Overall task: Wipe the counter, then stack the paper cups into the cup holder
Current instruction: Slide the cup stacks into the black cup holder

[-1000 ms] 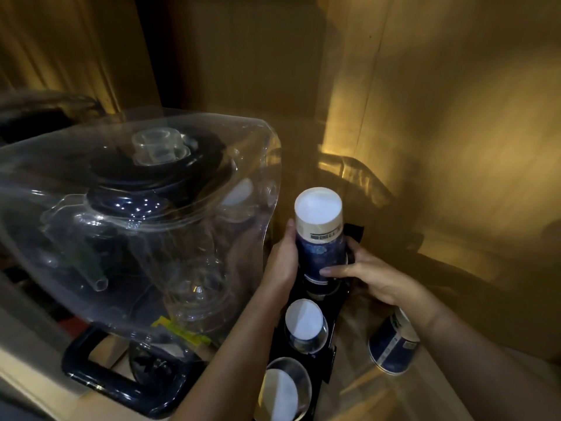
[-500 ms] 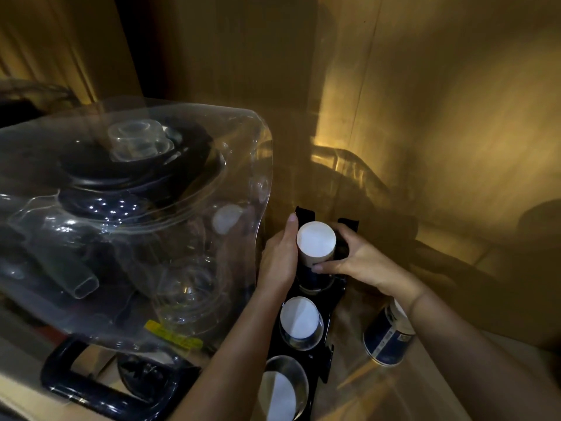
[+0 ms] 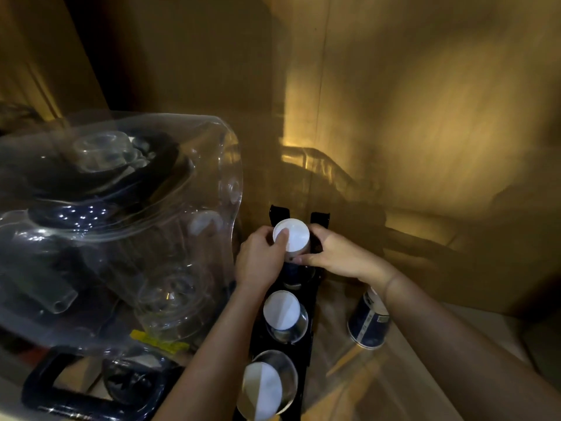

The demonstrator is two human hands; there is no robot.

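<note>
1. The left hand point(image 3: 261, 260) is curled around the left side of an upside-down stack of paper cups point(image 3: 291, 238), with one fingertip resting on the white base that faces up.
2. The right hand point(image 3: 335, 256) wraps the same stack from the right; its fingers point(image 3: 303, 259) close across the near side just under the white base, so both hands grip the cups between them.
3. The stack sits in the farthest slot of the black cup holder point(image 3: 306, 350), sunk deep enough that only the top part shows (its dark blue wall is barely visible below the fingers).
4. The middle slot point(image 3: 282, 314) holds another upturned white base, and the nearest slot point(image 3: 264, 387) a third inside a shiny metal ring.
5. One more blue and white paper cup point(image 3: 368, 326) stands upside down on the wooden counter point(image 3: 349, 387), just right of the holder and partly behind the right wrist.
6. To the left stands a blender under a clear plastic cover point(image 3: 121, 232), close to the left forearm.
</note>
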